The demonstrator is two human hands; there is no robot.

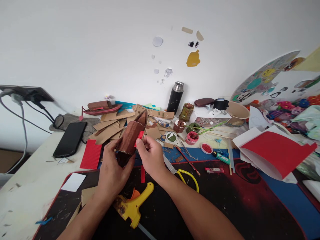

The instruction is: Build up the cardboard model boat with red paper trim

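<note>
- The brown-painted, pointed boat-like model with a curved cover [131, 135] is held tilted above the black mat [205, 210] on the white table [32, 186].
- The left hand [113, 163] wraps its lower end, probably to steady it; the right hand [152, 155] pinches a small red corrugated piece [140, 136] at its side, seemingly to position it.
- Fingertips cover part of that piece, so whether it is stuck cannot be told; the model's underside is hidden.
- Below lies a yellow plastic glue gun [135, 207], presumably within easy reach; its pale stick [147, 232] is cut off by the lower edge.
- The right forearm partly hides the yellow-handled scissors [172, 165].
</note>
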